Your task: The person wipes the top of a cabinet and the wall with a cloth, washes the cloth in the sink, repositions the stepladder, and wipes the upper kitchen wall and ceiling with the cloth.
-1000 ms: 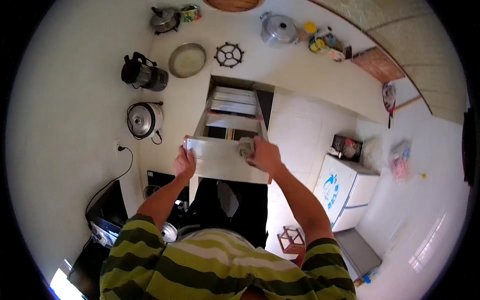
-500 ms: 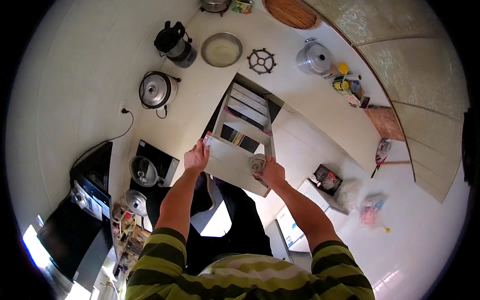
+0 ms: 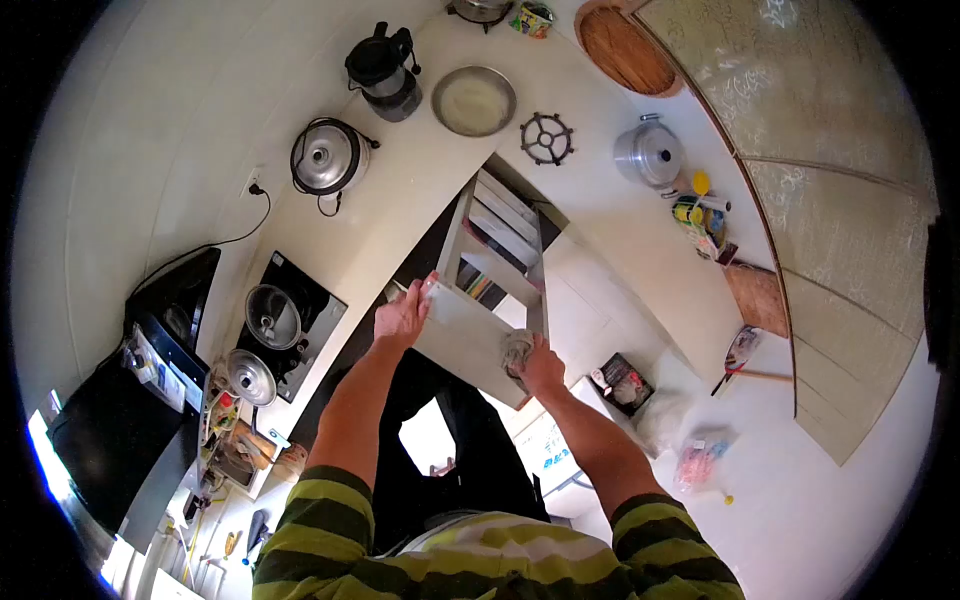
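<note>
A white drawer-like unit (image 3: 468,325) juts out from the corner of the counter, with a flat panel facing me and several slats and compartments behind it. My left hand (image 3: 402,316) is closed around the panel's upper left edge, its thumb side near a red-tinged corner. In my right hand (image 3: 541,368) is a crumpled grey cloth (image 3: 517,350), pressed on the panel near its right side. Some fingers of the right hand are hidden by the cloth. Dark and coloured strips show through the opening behind the panel.
On the counter stand a rice cooker (image 3: 328,158), a blender-like appliance (image 3: 385,75), a round metal pan (image 3: 474,102), a black burner grate (image 3: 546,138) and a lidded pot (image 3: 650,155). A black cooktop (image 3: 290,320) is at left. A pink bag (image 3: 703,463) lies at right.
The camera view has turned, shifting the counter items right. The panel now appears more tilted, and the opening behind it looks narrower. Both hands keep their holds, the cloth still against the panel.
</note>
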`<state>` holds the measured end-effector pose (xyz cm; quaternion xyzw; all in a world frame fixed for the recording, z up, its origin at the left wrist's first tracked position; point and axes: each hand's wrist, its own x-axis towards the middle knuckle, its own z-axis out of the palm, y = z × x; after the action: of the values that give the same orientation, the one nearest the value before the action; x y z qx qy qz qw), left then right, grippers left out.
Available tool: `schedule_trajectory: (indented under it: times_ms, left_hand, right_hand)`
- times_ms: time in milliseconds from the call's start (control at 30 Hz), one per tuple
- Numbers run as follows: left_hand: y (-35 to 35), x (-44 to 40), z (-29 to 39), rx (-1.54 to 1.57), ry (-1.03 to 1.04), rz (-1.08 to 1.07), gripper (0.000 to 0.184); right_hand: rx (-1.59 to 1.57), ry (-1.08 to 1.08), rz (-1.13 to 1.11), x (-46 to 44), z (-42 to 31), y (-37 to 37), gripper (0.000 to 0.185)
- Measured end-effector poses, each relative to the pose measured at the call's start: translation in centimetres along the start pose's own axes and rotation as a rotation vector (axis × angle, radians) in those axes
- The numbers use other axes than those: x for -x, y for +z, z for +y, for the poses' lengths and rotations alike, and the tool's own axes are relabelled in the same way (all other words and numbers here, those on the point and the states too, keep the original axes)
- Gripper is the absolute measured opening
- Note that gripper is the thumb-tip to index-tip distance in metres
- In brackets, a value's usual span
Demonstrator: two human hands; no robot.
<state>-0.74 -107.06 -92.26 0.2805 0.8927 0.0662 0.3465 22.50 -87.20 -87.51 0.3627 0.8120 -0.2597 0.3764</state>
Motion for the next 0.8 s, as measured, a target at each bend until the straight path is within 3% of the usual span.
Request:
schedule_trajectory:
  times_ms: [100,133,167,233,267,400,567,800]
  left_hand:
    - [0.1,0.2,0.2,0.095,-0.038,0.036,0.050]
    - [-0.3,0.4,0.8,0.137,-0.172,-0.092,0.057]
    - [-0.4,0.6,2.0,0.137,-0.179,-0.091,0.057]
    - [-0.8,0.4,3.9,0.184,-0.522,-0.128,0.062]
    - [-0.5,0.2,3.6,0.316,-0.556,-0.163,0.067]
    - [0.3,0.8,2.9,0.395,-0.468,-0.084,0.085]
    - [-0.5,1.5,3.1,0.462,-0.410,-0.055,0.084]
    - [0.0,1.4,3.5,0.456,-0.428,-0.043,0.083]
  right_hand:
    - [0.014,0.003,-0.023,-0.1,0.1,-0.1,0.085]
    - [0.030,0.012,-0.035,-0.3,-0.1,-0.3,0.086]
    - [0.041,0.024,-0.049,-0.2,-0.4,-0.2,0.087]
    - [0.019,0.043,-0.056,-0.5,-0.7,-0.1,0.088]
    - [0.032,0.049,-0.070,-0.5,-0.7,0.0,0.089]
    - [0.119,0.081,-0.182,-1.0,-0.3,0.1,0.094]
    - [0.155,0.084,-0.105,-1.0,0.2,1.3,0.096]
    - [0.207,0.167,-0.191,-0.6,-1.1,-0.5,0.095]
